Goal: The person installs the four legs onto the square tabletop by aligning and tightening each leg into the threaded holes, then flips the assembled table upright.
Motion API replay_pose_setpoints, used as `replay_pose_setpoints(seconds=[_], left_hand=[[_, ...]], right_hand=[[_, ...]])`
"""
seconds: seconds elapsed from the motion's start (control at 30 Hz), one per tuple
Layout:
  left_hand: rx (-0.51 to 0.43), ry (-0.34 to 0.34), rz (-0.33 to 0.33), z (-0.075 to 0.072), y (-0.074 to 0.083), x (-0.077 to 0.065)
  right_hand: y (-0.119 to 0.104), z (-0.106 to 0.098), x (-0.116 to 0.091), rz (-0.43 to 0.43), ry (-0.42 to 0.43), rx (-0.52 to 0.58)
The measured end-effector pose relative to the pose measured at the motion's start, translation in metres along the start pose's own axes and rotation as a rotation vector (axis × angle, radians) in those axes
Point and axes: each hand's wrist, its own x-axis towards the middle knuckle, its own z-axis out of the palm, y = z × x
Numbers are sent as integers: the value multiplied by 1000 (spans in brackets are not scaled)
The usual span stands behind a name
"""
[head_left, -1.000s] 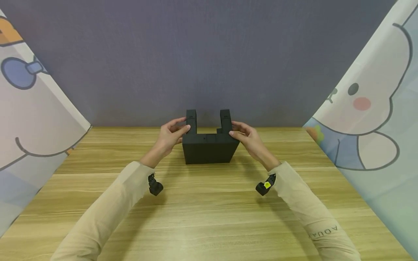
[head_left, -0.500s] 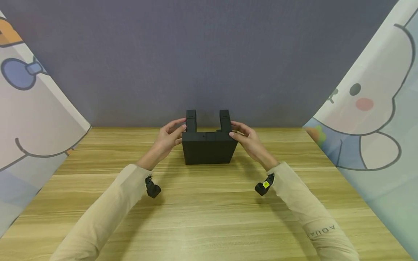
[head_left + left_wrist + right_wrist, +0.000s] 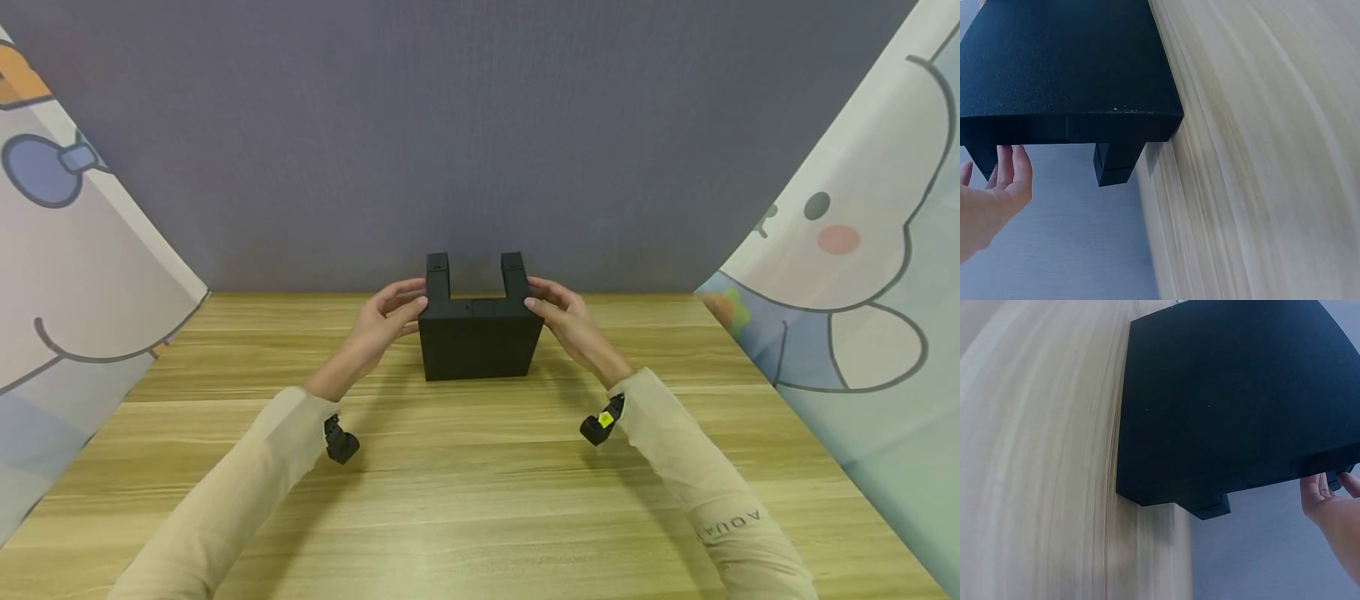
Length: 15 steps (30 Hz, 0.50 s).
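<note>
A small black table (image 3: pixel 480 346) with stubby legs stands on one edge on the wooden tabletop, its flat square top facing me and its legs pointing at the back wall. My left hand (image 3: pixel 382 323) holds its upper left corner, thumb on the edge by the leg and fingers along the leg's outer side. The right hand (image 3: pixel 570 321) grips the opposite upper corner in the same way. In the left wrist view, the left fingers (image 3: pixel 1021 169) reach behind the table's top (image 3: pixel 1072 62). The right fingers (image 3: pixel 1313 487) meet the upper leg in the right wrist view.
A grey fabric wall (image 3: pixel 480 142) rises close behind the table legs. Cartoon-printed panels (image 3: pixel 832 275) slope along both sides of the wooden tabletop (image 3: pixel 480 492). A black wrist camera (image 3: pixel 341 440) hangs below each cuff.
The black table has tipped slightly, so more of its flat top shows and its legs look shorter. My left wrist has sunk down and left; the right hand has shifted slightly left.
</note>
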Motion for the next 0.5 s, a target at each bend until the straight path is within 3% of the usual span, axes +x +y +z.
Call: replay_pose_setpoints(seconds=[0.2,0.5], left_hand=[[48,-27,55,-1,-1,-4],[115,-20,19,-2,-3,-6]], right_hand=[[1,1,4,20,29,-4],[2,0,9,57,39,16]])
